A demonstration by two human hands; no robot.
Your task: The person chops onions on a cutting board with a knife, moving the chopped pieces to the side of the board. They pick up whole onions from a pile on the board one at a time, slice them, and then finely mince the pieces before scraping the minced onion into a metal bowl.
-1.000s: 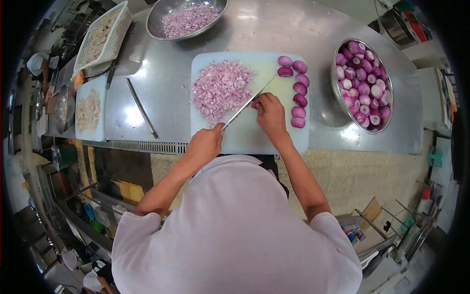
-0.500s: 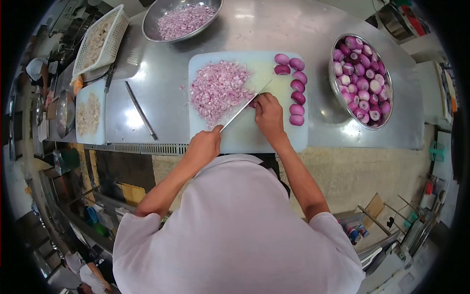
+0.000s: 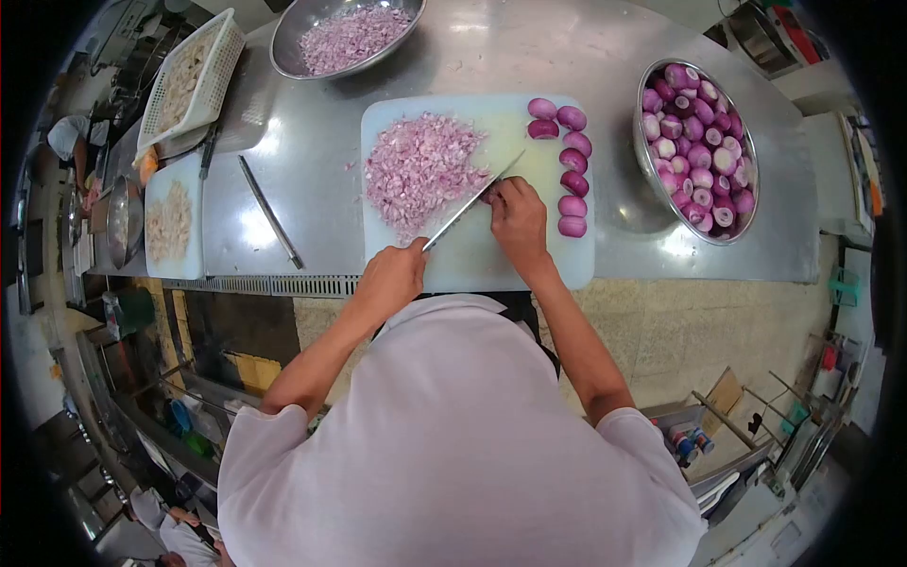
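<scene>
A white cutting board (image 3: 453, 274) lies on the steel table. My left hand (image 3: 393, 276) is wrapped round the handle of a knife (image 3: 472, 200), whose blade slants up and right across the board. Beside the blade, the bent fingers of my right hand (image 3: 518, 219) press on a purple onion piece (image 3: 489, 194), mostly hidden under them. A heap of chopped onion (image 3: 420, 170) covers the board's left part. Several peeled onion halves (image 3: 573, 182) stand in a column along its right edge.
Steel bowls hold chopped onion (image 3: 350, 40) at the top and whole purple onions (image 3: 701, 151) at the right. A metal rod (image 3: 270, 213), a smaller board (image 3: 194, 222) and a white basket (image 3: 215, 80) are at the left. Other people show at the far left.
The knife blade has tilted slightly beside my right hand. Both hands keep nearly the same place and hold. At the lower left, another person has shifted.
</scene>
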